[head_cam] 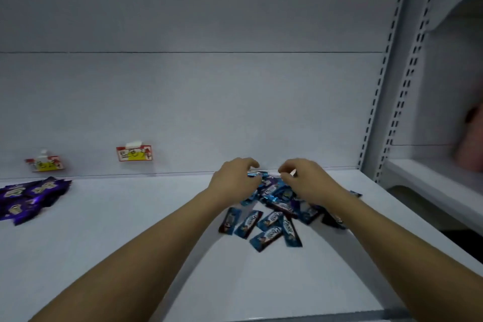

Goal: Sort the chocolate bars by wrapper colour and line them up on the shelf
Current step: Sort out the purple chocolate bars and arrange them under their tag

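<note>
From the head camera I see both my forearms reaching forward over a white shelf (130, 230) toward a loose pile of blue-wrapped chocolate bars (271, 217) lying right of centre, near the back panel. My left hand (235, 178) sits at the far left edge of the pile with its fingers curled down, and a blue bar (254, 173) shows at its fingertips; it looks pinched there, though the grip is partly hidden. My right hand (304, 180) hovers over the back of the pile, fingers bent, with something small and pale at its fingertips that I cannot make out, so I cannot tell what it holds. A few dark purple wrappers are mixed into the heap. Well apart, at the far left of the shelf, lies a cluster of purple-wrapped bars (28, 197). Two red and yellow price tags (134, 153) stand against the back panel.
</note>
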Available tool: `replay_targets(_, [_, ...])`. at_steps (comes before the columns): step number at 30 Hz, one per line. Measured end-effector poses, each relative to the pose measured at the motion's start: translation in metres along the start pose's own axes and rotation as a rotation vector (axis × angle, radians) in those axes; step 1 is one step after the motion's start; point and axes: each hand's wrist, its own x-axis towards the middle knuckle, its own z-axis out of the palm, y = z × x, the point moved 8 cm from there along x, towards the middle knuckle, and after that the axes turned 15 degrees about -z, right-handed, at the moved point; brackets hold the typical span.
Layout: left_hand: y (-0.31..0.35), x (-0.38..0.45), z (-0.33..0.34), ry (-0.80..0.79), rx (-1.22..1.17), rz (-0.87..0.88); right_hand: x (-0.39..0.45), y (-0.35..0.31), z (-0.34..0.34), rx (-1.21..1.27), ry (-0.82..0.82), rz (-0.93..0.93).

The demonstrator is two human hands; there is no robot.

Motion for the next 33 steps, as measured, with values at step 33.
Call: replay_targets(33, [-0.010, 0.047, 0.043, -0.105, 0.246, -0.144, -0.006, 0.030, 0.020, 0.235, -0.338, -0.238])
